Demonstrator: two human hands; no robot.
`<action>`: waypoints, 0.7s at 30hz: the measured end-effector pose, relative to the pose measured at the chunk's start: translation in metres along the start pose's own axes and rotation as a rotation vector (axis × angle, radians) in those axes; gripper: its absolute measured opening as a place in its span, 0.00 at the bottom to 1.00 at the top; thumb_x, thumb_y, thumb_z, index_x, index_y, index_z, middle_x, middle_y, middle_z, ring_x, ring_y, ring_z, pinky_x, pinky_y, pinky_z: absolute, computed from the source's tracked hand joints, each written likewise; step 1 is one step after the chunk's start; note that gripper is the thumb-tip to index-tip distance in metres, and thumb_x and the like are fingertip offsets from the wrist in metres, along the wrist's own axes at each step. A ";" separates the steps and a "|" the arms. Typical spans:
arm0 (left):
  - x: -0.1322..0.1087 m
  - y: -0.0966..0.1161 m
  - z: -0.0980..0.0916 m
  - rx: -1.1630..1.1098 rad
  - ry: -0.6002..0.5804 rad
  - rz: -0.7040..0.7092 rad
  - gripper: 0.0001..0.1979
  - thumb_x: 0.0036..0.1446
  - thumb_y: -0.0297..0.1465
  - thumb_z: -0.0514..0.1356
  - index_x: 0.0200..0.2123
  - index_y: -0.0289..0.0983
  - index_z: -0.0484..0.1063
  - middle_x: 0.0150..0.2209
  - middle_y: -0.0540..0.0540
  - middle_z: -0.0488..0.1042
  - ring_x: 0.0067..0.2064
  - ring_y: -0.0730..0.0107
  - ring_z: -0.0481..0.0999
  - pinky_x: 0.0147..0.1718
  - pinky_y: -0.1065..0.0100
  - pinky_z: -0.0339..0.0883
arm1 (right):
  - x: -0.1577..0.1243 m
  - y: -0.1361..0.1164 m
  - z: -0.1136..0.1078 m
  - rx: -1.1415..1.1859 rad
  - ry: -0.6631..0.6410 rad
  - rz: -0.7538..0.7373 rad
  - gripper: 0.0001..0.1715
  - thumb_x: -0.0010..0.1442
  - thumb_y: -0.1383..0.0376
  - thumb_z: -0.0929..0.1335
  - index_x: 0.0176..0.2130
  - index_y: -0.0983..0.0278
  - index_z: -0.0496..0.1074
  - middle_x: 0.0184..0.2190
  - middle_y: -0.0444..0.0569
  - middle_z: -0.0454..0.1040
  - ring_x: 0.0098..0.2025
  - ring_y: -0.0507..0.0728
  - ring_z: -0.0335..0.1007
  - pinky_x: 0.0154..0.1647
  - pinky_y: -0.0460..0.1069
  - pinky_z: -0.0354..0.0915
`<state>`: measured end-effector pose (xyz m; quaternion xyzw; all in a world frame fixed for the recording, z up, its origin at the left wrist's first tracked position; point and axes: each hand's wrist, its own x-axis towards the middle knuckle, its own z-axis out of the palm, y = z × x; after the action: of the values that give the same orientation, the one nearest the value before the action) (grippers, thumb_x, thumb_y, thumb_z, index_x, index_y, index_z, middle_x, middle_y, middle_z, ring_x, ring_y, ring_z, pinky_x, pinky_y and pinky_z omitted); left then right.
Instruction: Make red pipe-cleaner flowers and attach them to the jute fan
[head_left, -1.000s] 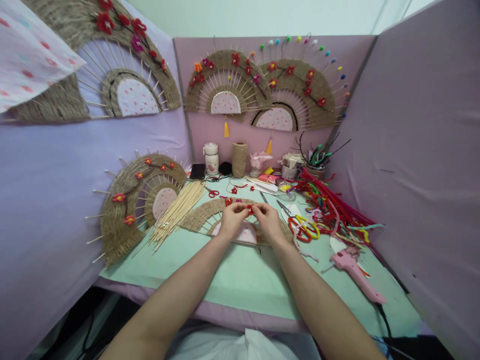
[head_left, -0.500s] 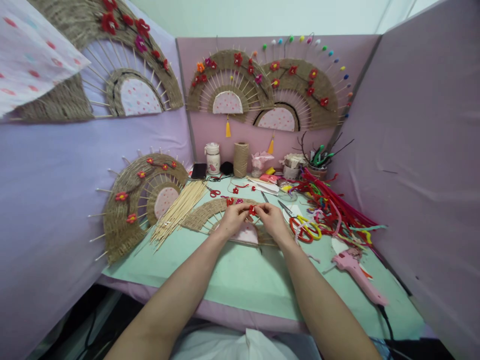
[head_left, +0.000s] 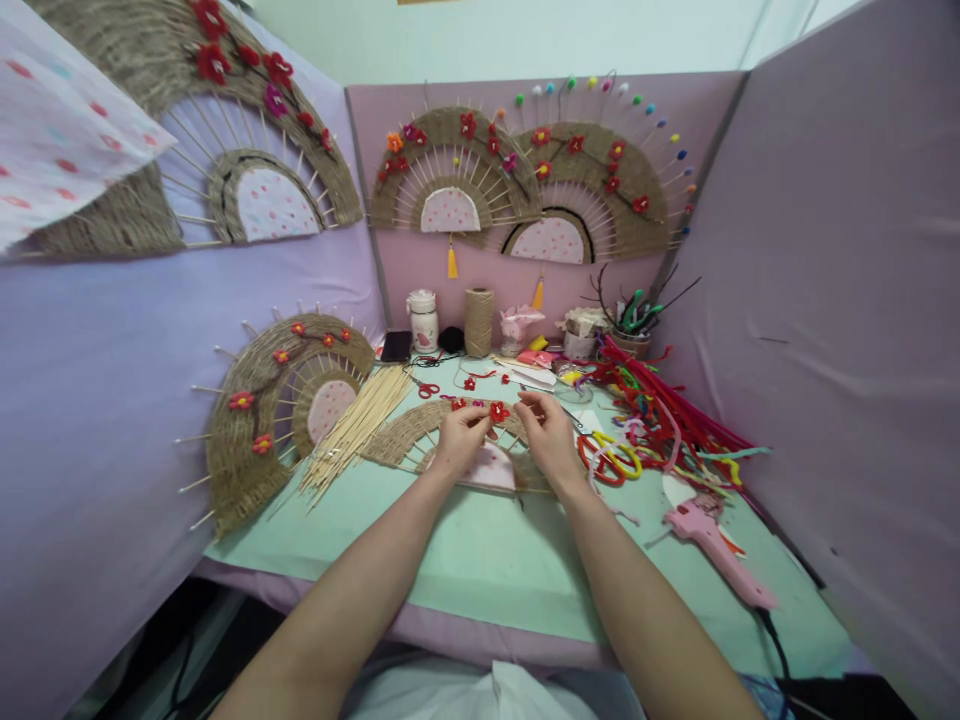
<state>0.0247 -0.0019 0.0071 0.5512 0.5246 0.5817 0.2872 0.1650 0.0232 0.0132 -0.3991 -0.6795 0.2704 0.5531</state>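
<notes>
My left hand (head_left: 463, 437) pinches a small red pipe-cleaner flower (head_left: 499, 411) between thumb and fingertips. Just right of the flower is my right hand (head_left: 547, 437), its thumb and fingers bent and slightly apart, with nothing visible in them. Beneath both hands lies a half-round twine-woven fan (head_left: 409, 432) on the green table cover. A dotted pale half-circle (head_left: 491, 468) fills the fan's lower middle, and red and purple flowers (head_left: 459, 403) sit along its top edge. My hands hide part of the weave.
Thin sticks (head_left: 356, 425) lie left of the fan. On the right are red and yellow scissors (head_left: 611, 457), a heap of pipe cleaners (head_left: 675, 400) and a pink glue gun (head_left: 716, 552) with its cord. Behind stand a twine spool (head_left: 478, 322) and a white jar (head_left: 424, 322).
My right fingers have come off the red flower and moved slightly up and right. The flower stays in my left hand, shifted a little left and turned to show its petals.
</notes>
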 end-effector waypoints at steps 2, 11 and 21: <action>0.001 -0.001 0.000 -0.040 0.055 0.016 0.08 0.46 0.31 0.58 0.25 0.33 0.75 0.17 0.51 0.69 0.20 0.77 0.66 0.20 0.75 0.59 | -0.002 -0.006 -0.002 -0.051 0.017 -0.142 0.13 0.57 0.59 0.64 0.40 0.64 0.70 0.36 0.50 0.70 0.36 0.54 0.66 0.37 0.49 0.63; -0.002 0.006 0.000 -0.053 0.035 0.013 0.11 0.47 0.36 0.60 0.24 0.33 0.74 0.15 0.53 0.66 0.19 0.77 0.65 0.20 0.75 0.58 | -0.004 -0.007 -0.001 -0.221 -0.058 -0.472 0.08 0.59 0.64 0.63 0.35 0.61 0.72 0.34 0.50 0.68 0.39 0.57 0.63 0.41 0.53 0.62; -0.004 0.011 -0.002 -0.141 -0.125 -0.122 0.16 0.46 0.41 0.61 0.25 0.32 0.75 0.14 0.51 0.67 0.15 0.81 0.56 0.15 0.74 0.47 | -0.002 -0.005 -0.008 -0.302 -0.098 -0.553 0.12 0.62 0.67 0.60 0.36 0.62 0.72 0.34 0.50 0.69 0.40 0.57 0.60 0.40 0.51 0.61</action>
<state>0.0265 -0.0096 0.0161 0.5318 0.4960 0.5631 0.3925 0.1713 0.0178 0.0181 -0.2635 -0.8206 0.0249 0.5066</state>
